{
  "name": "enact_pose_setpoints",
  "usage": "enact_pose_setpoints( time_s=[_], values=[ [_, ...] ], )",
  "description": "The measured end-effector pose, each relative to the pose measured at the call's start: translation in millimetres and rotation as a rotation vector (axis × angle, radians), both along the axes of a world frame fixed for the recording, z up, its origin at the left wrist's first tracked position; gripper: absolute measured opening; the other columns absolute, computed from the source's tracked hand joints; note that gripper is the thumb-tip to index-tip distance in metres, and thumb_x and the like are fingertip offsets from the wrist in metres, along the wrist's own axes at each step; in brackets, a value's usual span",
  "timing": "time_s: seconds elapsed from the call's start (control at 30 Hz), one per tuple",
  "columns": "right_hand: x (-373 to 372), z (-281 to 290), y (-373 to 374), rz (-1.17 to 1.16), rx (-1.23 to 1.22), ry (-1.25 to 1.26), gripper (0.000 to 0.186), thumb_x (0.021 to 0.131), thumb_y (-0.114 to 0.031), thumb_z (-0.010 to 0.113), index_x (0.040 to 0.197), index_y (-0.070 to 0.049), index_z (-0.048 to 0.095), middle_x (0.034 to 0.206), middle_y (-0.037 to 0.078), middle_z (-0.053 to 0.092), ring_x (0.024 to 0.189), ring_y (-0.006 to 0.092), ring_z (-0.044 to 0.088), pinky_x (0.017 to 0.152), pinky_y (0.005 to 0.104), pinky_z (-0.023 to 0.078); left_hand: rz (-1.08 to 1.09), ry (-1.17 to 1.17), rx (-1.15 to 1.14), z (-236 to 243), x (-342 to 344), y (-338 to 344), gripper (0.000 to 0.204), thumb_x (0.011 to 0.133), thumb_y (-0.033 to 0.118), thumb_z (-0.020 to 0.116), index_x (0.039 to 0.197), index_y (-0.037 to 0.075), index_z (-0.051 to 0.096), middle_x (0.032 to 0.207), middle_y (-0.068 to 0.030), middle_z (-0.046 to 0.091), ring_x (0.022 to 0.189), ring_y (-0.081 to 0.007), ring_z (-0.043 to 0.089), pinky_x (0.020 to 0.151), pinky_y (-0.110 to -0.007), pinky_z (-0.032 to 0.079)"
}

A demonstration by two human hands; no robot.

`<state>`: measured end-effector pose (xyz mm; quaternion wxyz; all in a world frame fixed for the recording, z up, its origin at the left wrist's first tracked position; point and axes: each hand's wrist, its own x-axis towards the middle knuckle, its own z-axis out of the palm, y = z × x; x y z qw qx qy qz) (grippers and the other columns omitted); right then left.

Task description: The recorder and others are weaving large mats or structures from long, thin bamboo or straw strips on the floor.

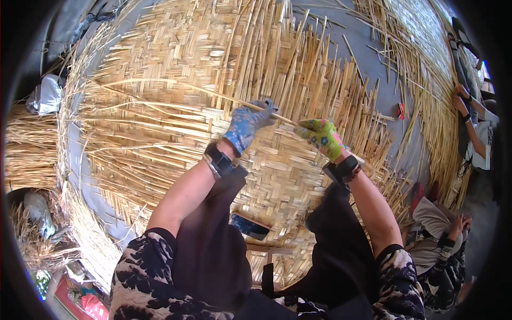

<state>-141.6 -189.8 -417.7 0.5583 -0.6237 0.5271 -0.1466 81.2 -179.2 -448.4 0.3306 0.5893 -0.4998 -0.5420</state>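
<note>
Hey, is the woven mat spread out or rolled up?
Spread out: the woven mat lies flat on the grey floor, loose reed ends splaying from its edge.

Long thin straw-coloured reed strip (285, 119), held aslant from far left to near right, left part gently bowed, over broad reed mat (274, 181), zigzag-woven, loose ends splaying left and right

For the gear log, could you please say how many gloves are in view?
2: a blue glove on the left hand and a green glove on the right hand. More may be hidden.
</note>
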Motion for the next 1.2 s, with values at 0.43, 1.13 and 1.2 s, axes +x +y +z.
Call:
enact_pose_setpoints(
  time_s=[0.43,1.13,1.2],
  values=[
    [-16.7,0.2,20.9,-0.128,0.643,-0.273,0.033,0.079,-0.033,0.055,0.084,-0.002,0.06,0.057,0.0,0.049,0.044,0.005,0.039,0.038,0.0194,0.027,0.341,0.879,0.374,6.9,-31.6,19.4,0.028,0.07,-0.007,0.059,0.096,-0.004,0.049,0.092,-0.0133,0.056,0.083,-0.0216,0.058,0.067,-0.03,0.053],
    [-16.4,-26.6,28.2,0.048,0.833,-0.44,0.022,0.083,-0.022,0.047,0.09,-0.002,0.055,0.073,0.003,0.057,0.054,0.008,0.048,0.045,0.0176,0.034,0.18,0.798,0.416,15.2,-30.9,38.0,0.019,0.071,0.002,0.063,0.088,-0.003,0.055,0.08,-0.009,0.06,0.067,-0.017,0.059,0.06,-0.027,0.052],
    [-13.3,-28.6,38.1,0.03,0.735,-0.427,0.026,0.083,-0.024,0.046,0.089,-0.001,0.056,0.073,0.005,0.058,0.056,0.0089,0.051,0.045,0.0182,0.036,0.189,0.662,0.461,12.1,-32.0,38.4,0.017,0.071,0.005,0.065,0.084,-0.003,0.058,0.075,-0.0073,0.06,0.064,-0.0142,0.059,0.058,-0.023,0.051]
  ],
)
